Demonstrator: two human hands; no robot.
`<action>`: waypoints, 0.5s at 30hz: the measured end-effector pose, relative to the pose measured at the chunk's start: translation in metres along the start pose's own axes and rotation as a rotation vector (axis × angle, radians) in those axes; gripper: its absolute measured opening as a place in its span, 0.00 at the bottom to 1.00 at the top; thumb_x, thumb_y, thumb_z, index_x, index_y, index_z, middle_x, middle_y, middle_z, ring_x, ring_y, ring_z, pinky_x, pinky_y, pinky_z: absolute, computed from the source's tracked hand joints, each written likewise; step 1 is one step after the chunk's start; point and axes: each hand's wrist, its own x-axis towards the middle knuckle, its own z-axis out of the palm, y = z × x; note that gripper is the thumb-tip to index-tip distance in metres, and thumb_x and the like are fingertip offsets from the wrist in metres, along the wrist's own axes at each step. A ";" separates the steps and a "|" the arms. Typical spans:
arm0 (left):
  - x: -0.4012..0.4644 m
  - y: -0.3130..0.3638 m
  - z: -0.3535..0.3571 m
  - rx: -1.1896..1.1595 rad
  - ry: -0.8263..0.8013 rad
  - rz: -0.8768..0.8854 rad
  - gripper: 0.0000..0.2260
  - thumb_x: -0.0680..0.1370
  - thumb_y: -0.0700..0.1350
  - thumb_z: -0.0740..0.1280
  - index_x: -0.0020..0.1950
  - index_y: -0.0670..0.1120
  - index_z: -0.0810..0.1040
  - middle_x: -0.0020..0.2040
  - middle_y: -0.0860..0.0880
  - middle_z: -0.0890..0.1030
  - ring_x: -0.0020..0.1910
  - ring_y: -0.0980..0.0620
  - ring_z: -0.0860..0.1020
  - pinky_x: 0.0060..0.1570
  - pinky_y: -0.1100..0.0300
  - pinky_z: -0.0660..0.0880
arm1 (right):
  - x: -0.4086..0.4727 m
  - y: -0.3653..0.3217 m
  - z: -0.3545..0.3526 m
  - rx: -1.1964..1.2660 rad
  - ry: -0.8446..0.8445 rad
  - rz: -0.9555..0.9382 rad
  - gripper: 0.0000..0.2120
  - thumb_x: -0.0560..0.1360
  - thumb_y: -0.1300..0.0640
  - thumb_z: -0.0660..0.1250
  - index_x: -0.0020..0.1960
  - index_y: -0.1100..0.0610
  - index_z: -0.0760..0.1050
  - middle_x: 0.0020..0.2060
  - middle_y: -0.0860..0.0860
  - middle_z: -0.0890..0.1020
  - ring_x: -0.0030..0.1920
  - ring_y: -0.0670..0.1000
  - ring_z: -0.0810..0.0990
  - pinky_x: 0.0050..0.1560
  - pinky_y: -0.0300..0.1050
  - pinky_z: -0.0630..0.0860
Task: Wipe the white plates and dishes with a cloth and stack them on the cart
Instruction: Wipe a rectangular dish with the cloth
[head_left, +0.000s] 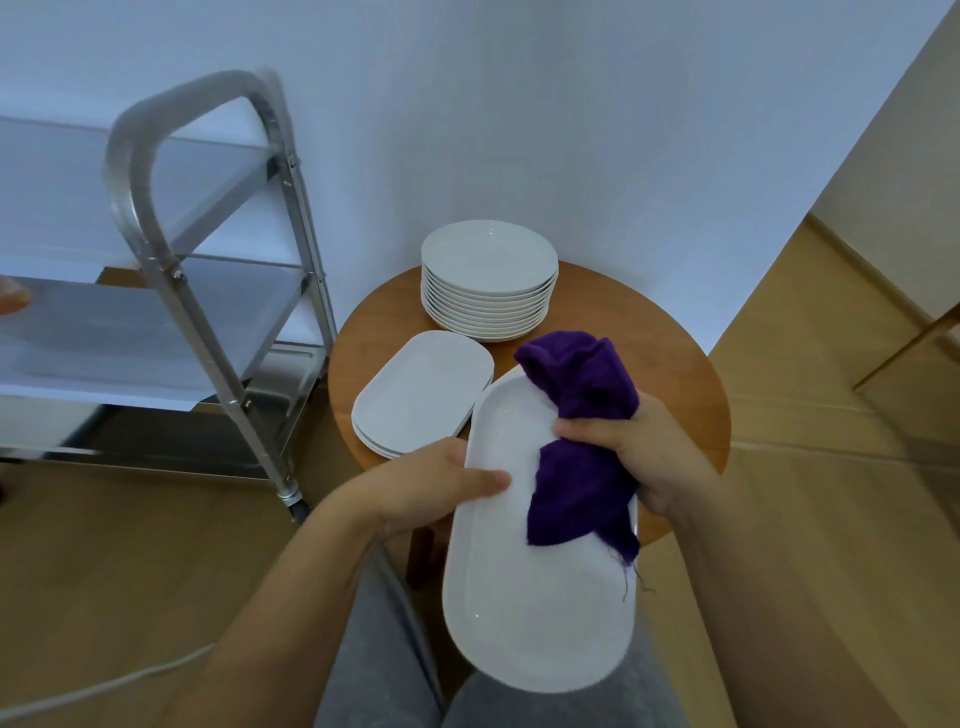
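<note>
The long oval dish (535, 587) is held out over the person's lap, tilted so its face is open to the cloth. The left hand (415, 488) grips its left rim, thumb laid across the top, probably to steady it against the rubbing. The right hand (639, 447) is closed round a bunched purple cloth (576, 447), pressing it onto the dish's far half; a loose end hangs below the fist. Just beyond that grip, on the round wooden table (649, 332), lie a short pile of oval dishes (421, 389) and a taller stack of round plates (488, 275). Left of the holding hand stands the metal cart (218, 291); its shelves look bare, though blur makes this uncertain.
</note>
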 end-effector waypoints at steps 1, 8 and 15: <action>0.000 0.002 -0.003 0.010 -0.024 -0.016 0.06 0.76 0.53 0.65 0.52 0.57 0.74 0.48 0.56 0.82 0.46 0.56 0.82 0.47 0.60 0.80 | -0.001 0.001 0.001 -0.002 -0.007 0.002 0.14 0.63 0.65 0.76 0.46 0.52 0.79 0.36 0.48 0.85 0.37 0.47 0.83 0.35 0.40 0.78; 0.007 0.006 0.003 -0.374 0.486 0.146 0.03 0.77 0.52 0.65 0.49 0.56 0.76 0.46 0.54 0.82 0.43 0.53 0.81 0.36 0.61 0.77 | 0.007 0.015 0.016 0.446 0.488 -0.033 0.15 0.68 0.62 0.75 0.49 0.49 0.76 0.43 0.49 0.83 0.43 0.50 0.82 0.42 0.45 0.82; 0.022 -0.011 0.032 -0.602 0.835 0.271 0.09 0.80 0.51 0.59 0.60 0.58 0.69 0.51 0.59 0.74 0.48 0.55 0.76 0.41 0.64 0.76 | 0.013 0.030 0.021 0.580 0.638 0.008 0.15 0.69 0.59 0.74 0.48 0.46 0.72 0.45 0.47 0.80 0.44 0.48 0.81 0.42 0.44 0.81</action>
